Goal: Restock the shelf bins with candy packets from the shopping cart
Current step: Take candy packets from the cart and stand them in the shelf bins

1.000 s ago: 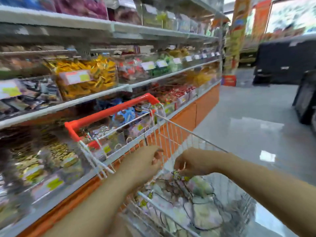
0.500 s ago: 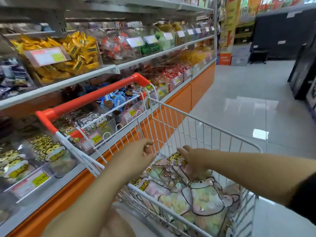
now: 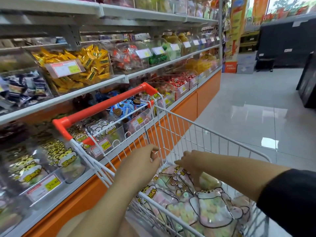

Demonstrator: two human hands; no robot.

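Note:
A white wire shopping cart [image 3: 207, 128] with a red handle [image 3: 102, 107] stands against the shelf. Its basket holds several clear candy packets [image 3: 212, 209] printed with cartoon animals and filled with pastel sweets. My right hand [image 3: 190, 164] reaches down into the basket, and its fingers lie on the top packets at the far end of the pile. My left hand [image 3: 142, 165] hovers at the cart's inner wire wall with loosely curled fingers and nothing in it. On the lowest shelf, clear bins [image 3: 36, 170] beside the cart hold similar cartoon packets.
More shelf bins hold yellow candies [image 3: 80, 69], red ones [image 3: 126, 57] and blue cups [image 3: 123, 108]. The shelf has an orange base panel [image 3: 207, 86]. To the right lies a glossy tiled aisle floor [image 3: 256, 106] with dark display units [image 3: 306, 82] beyond.
The view has tilted down toward the cart. My right hand has moved from a raised pinch down onto the packets. My left hand has stayed near the cart's wire wall.

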